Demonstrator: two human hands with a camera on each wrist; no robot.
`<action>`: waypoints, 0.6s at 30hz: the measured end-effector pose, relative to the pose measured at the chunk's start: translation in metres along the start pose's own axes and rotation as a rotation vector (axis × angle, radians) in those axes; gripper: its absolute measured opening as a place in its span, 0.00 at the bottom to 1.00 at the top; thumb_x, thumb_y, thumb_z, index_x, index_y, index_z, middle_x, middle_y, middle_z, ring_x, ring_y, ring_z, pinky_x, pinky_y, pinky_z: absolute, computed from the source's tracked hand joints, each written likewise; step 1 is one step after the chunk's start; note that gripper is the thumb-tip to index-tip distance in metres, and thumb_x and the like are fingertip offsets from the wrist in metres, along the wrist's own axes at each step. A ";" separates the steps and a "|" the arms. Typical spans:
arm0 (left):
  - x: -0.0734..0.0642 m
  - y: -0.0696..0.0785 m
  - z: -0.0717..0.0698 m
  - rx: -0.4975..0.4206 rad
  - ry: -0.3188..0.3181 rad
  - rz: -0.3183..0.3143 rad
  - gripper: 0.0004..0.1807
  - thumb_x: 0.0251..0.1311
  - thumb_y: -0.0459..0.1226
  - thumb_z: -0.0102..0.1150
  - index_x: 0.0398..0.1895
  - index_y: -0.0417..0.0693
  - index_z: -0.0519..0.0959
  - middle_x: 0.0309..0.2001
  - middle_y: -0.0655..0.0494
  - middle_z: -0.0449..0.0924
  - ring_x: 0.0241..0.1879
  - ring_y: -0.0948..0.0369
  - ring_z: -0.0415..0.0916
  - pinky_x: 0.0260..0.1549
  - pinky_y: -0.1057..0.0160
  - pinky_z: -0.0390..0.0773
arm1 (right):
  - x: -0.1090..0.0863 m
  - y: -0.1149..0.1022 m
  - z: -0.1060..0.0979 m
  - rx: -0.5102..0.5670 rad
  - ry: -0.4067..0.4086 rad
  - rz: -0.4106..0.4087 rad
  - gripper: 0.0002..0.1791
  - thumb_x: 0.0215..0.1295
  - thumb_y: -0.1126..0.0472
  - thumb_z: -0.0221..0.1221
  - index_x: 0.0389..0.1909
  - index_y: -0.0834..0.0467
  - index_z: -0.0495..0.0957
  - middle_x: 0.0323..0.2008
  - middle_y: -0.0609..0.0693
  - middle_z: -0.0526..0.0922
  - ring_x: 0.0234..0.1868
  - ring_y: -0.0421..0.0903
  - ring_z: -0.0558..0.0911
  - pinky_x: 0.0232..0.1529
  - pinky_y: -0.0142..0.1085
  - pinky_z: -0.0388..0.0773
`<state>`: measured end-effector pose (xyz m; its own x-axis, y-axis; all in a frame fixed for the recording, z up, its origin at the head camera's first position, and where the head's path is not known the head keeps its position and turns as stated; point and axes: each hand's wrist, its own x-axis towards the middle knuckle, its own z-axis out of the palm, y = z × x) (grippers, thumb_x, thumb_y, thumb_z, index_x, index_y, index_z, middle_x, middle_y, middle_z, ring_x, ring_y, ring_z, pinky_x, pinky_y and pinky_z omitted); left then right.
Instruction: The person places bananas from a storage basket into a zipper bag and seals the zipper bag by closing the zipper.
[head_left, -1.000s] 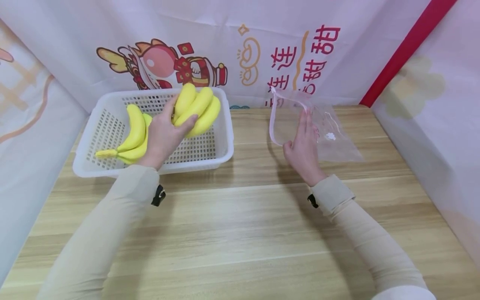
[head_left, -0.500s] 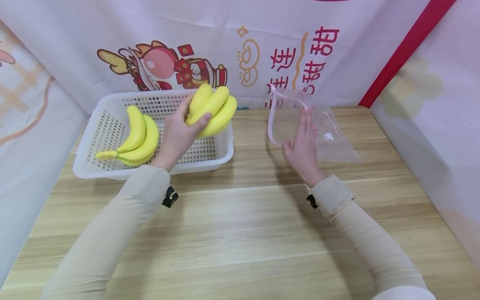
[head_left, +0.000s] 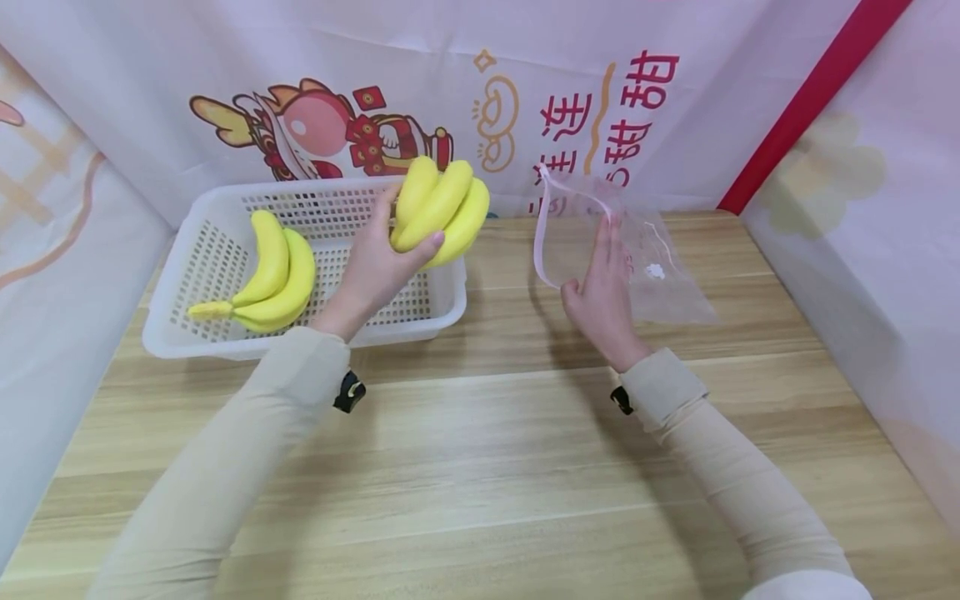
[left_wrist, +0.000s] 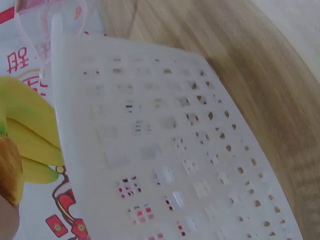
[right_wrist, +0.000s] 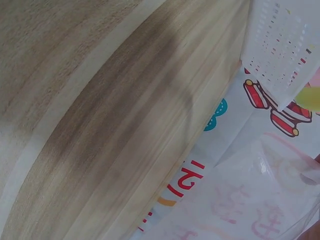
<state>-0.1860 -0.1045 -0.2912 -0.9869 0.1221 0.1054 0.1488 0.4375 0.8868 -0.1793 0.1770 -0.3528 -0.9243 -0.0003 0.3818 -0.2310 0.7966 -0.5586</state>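
Observation:
In the head view my left hand (head_left: pixel 386 254) grips a bunch of yellow bananas (head_left: pixel 442 208) near its stem, raised over the right end of the white basket (head_left: pixel 450 312). A second banana bunch (head_left: pixel 281 292) lies inside the basket on the left. Over on the right, my right hand (head_left: pixel 603 308) has straight fingers touching the pink rim of a clear zip bag (head_left: pixel 667 292), its thumb apart at the lower rim. The bag's mouth gapes toward the left. The left wrist view shows the held bananas (left_wrist: pixel 35 130) beside the basket wall (left_wrist: pixel 115 155).
A wooden table (head_left: pixel 480 467) carries the basket and the bag. Printed white cloth (head_left: pixel 420 50) hangs behind the table, with more cloth along the left and right sides. In the right wrist view, the basket's perforated wall (right_wrist: pixel 280 50) stands near the bag.
My left hand has carried the banana bunch rightward across the basket toward its right rim, uncovering the other bunch. My right hand and the bag have barely shifted.

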 end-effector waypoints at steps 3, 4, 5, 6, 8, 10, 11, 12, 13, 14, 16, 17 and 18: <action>-0.001 0.003 0.007 -0.062 -0.011 0.033 0.49 0.54 0.55 0.61 0.74 0.62 0.43 0.68 0.51 0.62 0.57 0.57 0.69 0.57 0.53 0.73 | 0.000 0.000 0.000 0.006 0.000 0.001 0.52 0.50 0.71 0.55 0.74 0.65 0.36 0.76 0.62 0.36 0.77 0.59 0.44 0.76 0.54 0.40; -0.001 0.004 0.009 -0.088 -0.012 0.043 0.49 0.54 0.54 0.61 0.73 0.61 0.43 0.69 0.52 0.60 0.57 0.57 0.69 0.57 0.54 0.73 | 0.000 -0.001 0.000 0.007 0.000 -0.001 0.52 0.50 0.71 0.55 0.74 0.65 0.36 0.76 0.62 0.36 0.77 0.59 0.44 0.76 0.55 0.40; -0.001 0.005 0.012 -0.109 -0.013 0.053 0.49 0.54 0.53 0.61 0.73 0.60 0.43 0.70 0.52 0.60 0.57 0.57 0.69 0.56 0.54 0.74 | 0.000 -0.001 0.000 0.008 0.000 -0.001 0.52 0.50 0.71 0.55 0.74 0.65 0.36 0.76 0.62 0.36 0.77 0.59 0.44 0.76 0.55 0.40; -0.002 0.006 0.015 -0.133 -0.018 0.062 0.48 0.54 0.53 0.62 0.72 0.60 0.43 0.69 0.53 0.61 0.57 0.58 0.69 0.56 0.54 0.74 | 0.001 -0.001 0.000 0.007 0.000 -0.002 0.52 0.51 0.71 0.55 0.74 0.66 0.36 0.76 0.62 0.36 0.77 0.59 0.44 0.76 0.55 0.40; -0.002 0.009 0.020 -0.169 -0.022 0.082 0.46 0.55 0.51 0.62 0.71 0.59 0.46 0.68 0.53 0.63 0.55 0.58 0.69 0.54 0.55 0.75 | 0.000 -0.001 0.000 0.004 0.003 -0.005 0.52 0.51 0.71 0.55 0.74 0.66 0.36 0.76 0.62 0.37 0.77 0.59 0.44 0.76 0.55 0.41; -0.002 0.012 0.025 -0.198 -0.024 0.091 0.44 0.56 0.50 0.62 0.70 0.58 0.48 0.65 0.53 0.64 0.54 0.59 0.69 0.53 0.57 0.75 | 0.000 -0.001 0.000 0.000 0.004 -0.008 0.51 0.51 0.71 0.55 0.74 0.66 0.37 0.76 0.63 0.37 0.76 0.59 0.44 0.76 0.55 0.41; -0.002 0.013 0.027 -0.210 -0.022 0.098 0.42 0.56 0.49 0.62 0.70 0.57 0.50 0.64 0.52 0.65 0.52 0.59 0.69 0.51 0.58 0.75 | 0.000 -0.001 0.000 -0.001 0.006 -0.009 0.51 0.50 0.71 0.55 0.74 0.67 0.37 0.76 0.63 0.37 0.76 0.60 0.44 0.76 0.55 0.41; -0.002 0.015 0.029 -0.213 -0.018 0.098 0.41 0.57 0.48 0.61 0.70 0.57 0.51 0.63 0.52 0.65 0.51 0.59 0.69 0.50 0.60 0.75 | 0.000 -0.001 0.000 -0.001 0.006 -0.010 0.51 0.50 0.71 0.54 0.74 0.67 0.37 0.76 0.63 0.37 0.76 0.60 0.44 0.76 0.54 0.41; -0.002 0.016 0.031 -0.221 -0.012 0.093 0.40 0.57 0.48 0.61 0.70 0.57 0.53 0.62 0.52 0.66 0.50 0.60 0.69 0.48 0.61 0.76 | 0.000 -0.002 0.000 0.000 0.006 -0.012 0.51 0.50 0.71 0.54 0.74 0.67 0.37 0.76 0.63 0.37 0.76 0.59 0.44 0.76 0.54 0.40; -0.002 0.017 0.033 -0.226 -0.006 0.088 0.39 0.57 0.48 0.61 0.70 0.57 0.55 0.59 0.51 0.68 0.48 0.61 0.70 0.45 0.63 0.77 | 0.000 -0.002 -0.001 0.002 0.005 -0.012 0.51 0.50 0.70 0.54 0.74 0.67 0.37 0.76 0.63 0.37 0.77 0.59 0.44 0.76 0.53 0.40; -0.003 0.019 0.036 -0.227 0.000 0.070 0.35 0.59 0.48 0.59 0.69 0.57 0.60 0.53 0.50 0.70 0.42 0.61 0.71 0.37 0.66 0.77 | 0.000 -0.003 -0.001 0.008 0.000 -0.011 0.51 0.51 0.70 0.54 0.74 0.66 0.36 0.76 0.62 0.36 0.77 0.59 0.43 0.77 0.53 0.39; -0.003 0.020 0.038 -0.222 -0.003 0.062 0.33 0.60 0.49 0.58 0.69 0.57 0.62 0.50 0.50 0.72 0.39 0.62 0.71 0.34 0.67 0.77 | 0.000 -0.003 -0.001 0.009 -0.002 -0.011 0.51 0.51 0.70 0.54 0.74 0.66 0.36 0.76 0.62 0.35 0.77 0.59 0.42 0.77 0.53 0.39; -0.004 0.020 0.040 -0.219 -0.010 0.054 0.32 0.61 0.50 0.57 0.68 0.57 0.63 0.48 0.51 0.72 0.38 0.62 0.71 0.32 0.68 0.77 | 0.000 -0.003 -0.002 0.011 -0.006 -0.010 0.51 0.52 0.71 0.54 0.74 0.65 0.36 0.76 0.62 0.35 0.77 0.58 0.42 0.77 0.53 0.39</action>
<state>-0.1771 -0.0610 -0.2921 -0.9770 0.1496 0.1517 0.1832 0.2265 0.9566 -0.1780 0.1755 -0.3499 -0.9236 -0.0120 0.3831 -0.2437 0.7899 -0.5628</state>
